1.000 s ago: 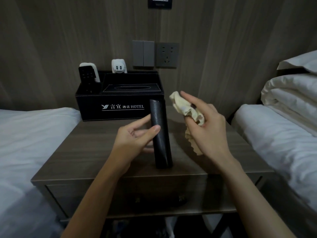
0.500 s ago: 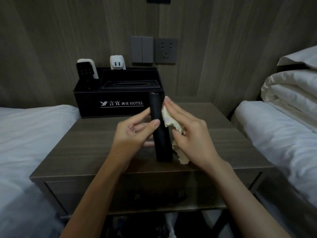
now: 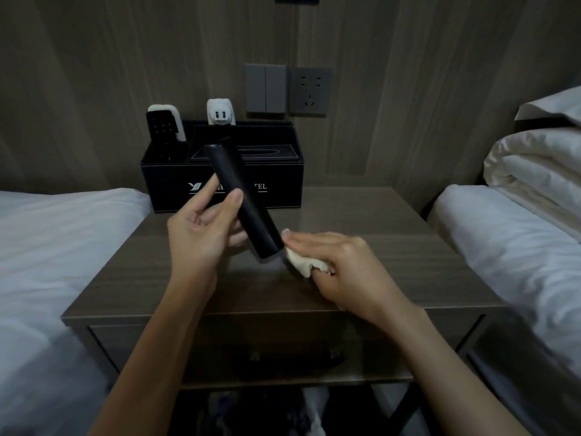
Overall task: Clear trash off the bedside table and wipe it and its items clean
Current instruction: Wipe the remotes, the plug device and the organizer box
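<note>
Remote [image 3: 242, 199] now tipped, top leaning left, vs upright 0.5 s ago. Left hand [image 3: 195, 234] pinches its middle, just above the table [image 3: 377, 215]. Right hand [image 3: 339, 265] dropped w/ cloth [image 3: 301, 262] to remote's lower end, fingers wrapped over cloth. Prob. wiping the last bit.

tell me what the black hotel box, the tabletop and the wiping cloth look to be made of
Black hotel box: likely faux leather, matte, with pale stitching along its edges. Tabletop: wood-grain laminate or veneer, hard to say which; streaked grain, faint sheen. Wiping cloth: soft cream fabric, bunched in folds in the right hand.
</note>
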Motion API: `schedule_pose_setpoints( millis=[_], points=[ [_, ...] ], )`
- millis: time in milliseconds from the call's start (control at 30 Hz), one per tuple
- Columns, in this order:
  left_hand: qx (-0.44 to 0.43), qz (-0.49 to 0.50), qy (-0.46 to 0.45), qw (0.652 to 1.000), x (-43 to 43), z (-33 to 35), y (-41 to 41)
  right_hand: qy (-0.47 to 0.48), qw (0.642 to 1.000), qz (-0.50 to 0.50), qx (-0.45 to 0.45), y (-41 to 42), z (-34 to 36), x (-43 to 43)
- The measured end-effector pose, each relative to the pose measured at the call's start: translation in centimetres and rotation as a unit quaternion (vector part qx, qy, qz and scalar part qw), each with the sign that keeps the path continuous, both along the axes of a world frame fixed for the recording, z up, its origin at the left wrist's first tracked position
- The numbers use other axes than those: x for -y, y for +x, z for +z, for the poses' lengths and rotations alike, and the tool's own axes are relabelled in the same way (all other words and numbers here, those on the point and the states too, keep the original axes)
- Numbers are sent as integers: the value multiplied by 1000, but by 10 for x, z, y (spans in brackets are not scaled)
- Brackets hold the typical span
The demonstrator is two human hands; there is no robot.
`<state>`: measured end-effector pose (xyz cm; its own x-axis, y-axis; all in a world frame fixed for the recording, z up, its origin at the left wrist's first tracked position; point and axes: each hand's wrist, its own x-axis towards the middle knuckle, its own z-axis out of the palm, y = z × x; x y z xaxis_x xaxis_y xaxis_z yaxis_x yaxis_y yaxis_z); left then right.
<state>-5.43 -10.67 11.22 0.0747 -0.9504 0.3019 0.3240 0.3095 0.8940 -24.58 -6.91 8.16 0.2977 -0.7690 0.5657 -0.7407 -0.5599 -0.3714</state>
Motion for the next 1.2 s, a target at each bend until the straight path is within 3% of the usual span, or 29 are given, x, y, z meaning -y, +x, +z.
schedule_pose_setpoints(
  millis=[100, 200, 267, 433, 600, 800, 1000, 1100, 1200],
  points=[
    [-7, 6, -11, 1000, 0, 1, 4, -16, 992, -94, -87, -8, 5, -2],
    [-12, 1, -6, 1000, 0, 2, 3, 78, 979, -148, -114, -12, 14, -4],
    [-14, -6, 2, 1000, -1, 0, 1, 96, 983, -132, -79, -9, 19, -6],
    [-17, -29, 18, 999, -7, -3, -15, 3, 998, -46, 43, 15, 28, -14],
    [-45, -37, 28, 998, -11, -5, -29, -68, 994, -42, 74, 27, 20, -12],
    [-10, -44, -10, 999, -7, -7, -27, 12, 982, -11, 187, 26, 22, -11],
    [25, -78, -31, 996, -2, -13, -24, 129, 936, 64, 321, 27, 23, -13],
    [22, -80, -30, 996, 0, -14, -21, 121, 949, 47, 287, 25, 25, -13],
    [18, -85, -19, 996, 0, -14, -19, 36, 979, -6, 199, 17, 29, -12]
  ],
)
